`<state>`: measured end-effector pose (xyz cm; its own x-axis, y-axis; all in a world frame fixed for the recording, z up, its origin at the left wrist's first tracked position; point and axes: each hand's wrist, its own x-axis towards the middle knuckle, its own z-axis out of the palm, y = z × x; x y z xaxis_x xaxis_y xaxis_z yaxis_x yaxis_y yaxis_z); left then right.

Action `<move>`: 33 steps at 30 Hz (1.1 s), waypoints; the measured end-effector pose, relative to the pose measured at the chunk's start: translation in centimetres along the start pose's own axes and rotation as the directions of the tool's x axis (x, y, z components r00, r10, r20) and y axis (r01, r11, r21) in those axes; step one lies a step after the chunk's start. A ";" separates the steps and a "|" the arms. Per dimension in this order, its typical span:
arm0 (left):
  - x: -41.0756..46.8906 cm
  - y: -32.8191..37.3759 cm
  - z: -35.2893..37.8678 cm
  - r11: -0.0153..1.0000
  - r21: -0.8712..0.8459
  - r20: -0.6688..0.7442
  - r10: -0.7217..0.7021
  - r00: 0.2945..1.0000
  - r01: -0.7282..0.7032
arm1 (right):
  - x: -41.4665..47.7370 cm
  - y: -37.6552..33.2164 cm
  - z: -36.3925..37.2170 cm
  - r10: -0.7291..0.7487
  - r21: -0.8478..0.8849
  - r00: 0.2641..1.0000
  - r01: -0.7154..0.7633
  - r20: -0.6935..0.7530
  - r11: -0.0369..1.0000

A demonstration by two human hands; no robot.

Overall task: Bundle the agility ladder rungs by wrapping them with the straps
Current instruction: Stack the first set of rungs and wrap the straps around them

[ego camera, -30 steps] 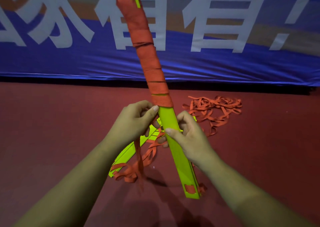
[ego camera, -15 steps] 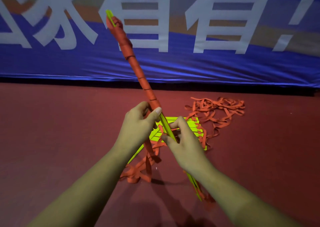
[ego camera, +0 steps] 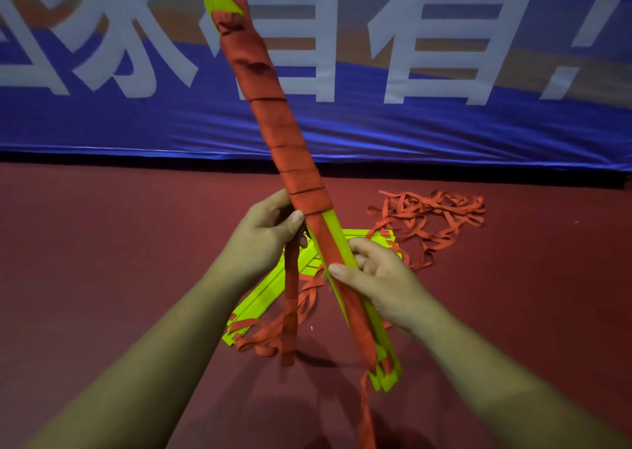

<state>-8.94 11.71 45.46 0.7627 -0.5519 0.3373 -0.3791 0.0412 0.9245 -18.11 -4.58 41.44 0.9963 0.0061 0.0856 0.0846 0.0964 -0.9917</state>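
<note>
Rung bundle (ego camera: 337, 243), lime green, upper half wound in orange strap (ego camera: 290, 287), tilting above the floor (ego camera: 102, 243). Left hand (ego camera: 266, 239) is pinching the strap; right hand (ego camera: 379, 277) is gripping the bundle. Banner (ego camera: 444, 123) showing large white Chinese characters.

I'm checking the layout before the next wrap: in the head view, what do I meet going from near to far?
Forearms, then the two hands (left hand, right hand) gripping the orange-wrapped bundle of lime-green rungs → loose lime-green rungs on the floor → tangled pile of orange straps → blue banner with white characters.
</note>
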 end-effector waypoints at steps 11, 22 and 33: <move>-0.6 0.2 2.5 0.954 0.286 -0.106 -0.057 0.993 0.085 | -1.1 0.5 -0.4 -0.148 -0.199 0.948 0.093 -0.281 0.976; -0.8 -0.2 2.3 0.995 -0.016 -0.120 -0.102 0.988 0.101 | -1.6 0.4 0.5 -0.137 -0.169 0.971 0.104 -0.195 0.980; -1.7 -1.4 0.5 0.994 -0.103 0.064 -0.040 0.997 0.046 | -1.9 0.8 -0.9 0.084 0.182 0.986 -0.109 0.142 0.977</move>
<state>-9.93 12.17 43.55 0.7421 -0.6052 0.2882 -0.2875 0.1011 0.9524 -19.88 -5.36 40.37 0.9878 0.1553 0.0151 -0.0285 0.2746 -0.9611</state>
